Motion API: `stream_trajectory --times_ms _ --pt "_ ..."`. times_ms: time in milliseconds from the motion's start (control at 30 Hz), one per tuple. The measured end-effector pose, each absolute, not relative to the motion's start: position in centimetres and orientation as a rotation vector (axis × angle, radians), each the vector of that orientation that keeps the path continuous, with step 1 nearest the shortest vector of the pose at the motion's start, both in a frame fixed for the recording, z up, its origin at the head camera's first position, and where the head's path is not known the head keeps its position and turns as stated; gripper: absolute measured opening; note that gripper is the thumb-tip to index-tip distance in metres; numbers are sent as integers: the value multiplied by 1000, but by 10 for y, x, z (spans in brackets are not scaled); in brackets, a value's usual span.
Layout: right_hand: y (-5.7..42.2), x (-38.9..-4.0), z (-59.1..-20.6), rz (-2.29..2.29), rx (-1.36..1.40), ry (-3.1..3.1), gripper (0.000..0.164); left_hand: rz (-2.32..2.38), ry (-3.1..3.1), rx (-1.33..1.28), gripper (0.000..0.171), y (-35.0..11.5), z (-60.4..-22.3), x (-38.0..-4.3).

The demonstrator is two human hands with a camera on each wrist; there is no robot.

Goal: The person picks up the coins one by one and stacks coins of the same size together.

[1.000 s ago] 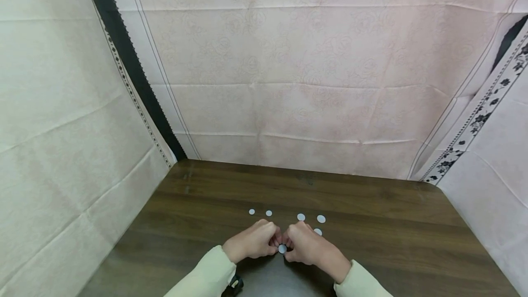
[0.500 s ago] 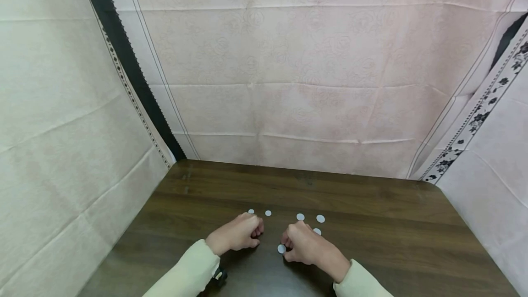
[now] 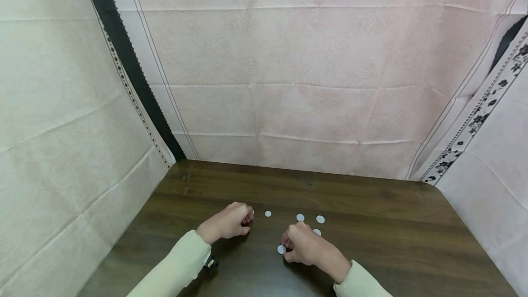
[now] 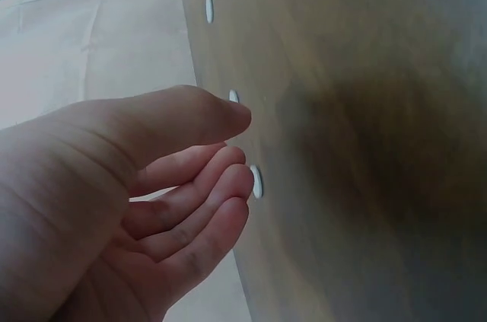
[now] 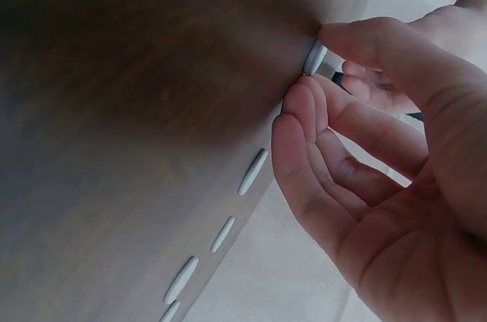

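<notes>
My right hand (image 3: 304,244) pinches a flat white disc (image 3: 281,250) at its edges, between thumb and index finger, down at the tabletop. In the right wrist view that pinched disc (image 5: 315,56) shows edge-on, looking layered. Farther left, my left hand (image 3: 228,221) hovers low over the table with bent fingers and the thumb apart from them, nothing between. Its fingertips come right up to a small white disc (image 4: 257,182), which the hand mostly covers in the head view. Another small disc (image 3: 268,213) lies just to the right of that hand.
Beyond my right hand lie three larger white discs: one disc (image 3: 300,217) at left, another disc (image 3: 320,219) at right, and a partly hidden disc (image 3: 317,232) nearer. The dark wooden table (image 3: 371,233) ends at a pale hanging cloth (image 3: 288,81) behind, with cloths at both sides.
My left hand has left the pinched disc and moved left and away from me to the far-left small disc. My right hand stays in place, holding its disc.
</notes>
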State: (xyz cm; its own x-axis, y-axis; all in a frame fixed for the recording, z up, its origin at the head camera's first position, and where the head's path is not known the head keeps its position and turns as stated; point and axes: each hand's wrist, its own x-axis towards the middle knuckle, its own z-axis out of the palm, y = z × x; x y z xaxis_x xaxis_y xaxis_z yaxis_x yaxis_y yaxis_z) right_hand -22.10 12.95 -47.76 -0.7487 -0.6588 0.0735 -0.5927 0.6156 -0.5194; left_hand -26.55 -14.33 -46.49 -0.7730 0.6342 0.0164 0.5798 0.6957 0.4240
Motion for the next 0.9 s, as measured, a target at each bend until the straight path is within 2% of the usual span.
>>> stream_trajectory --times_ms 900 --pt "130 -219 -476 -776 -1045 2731 13 443 2746 935 21 -145 -465 -325"
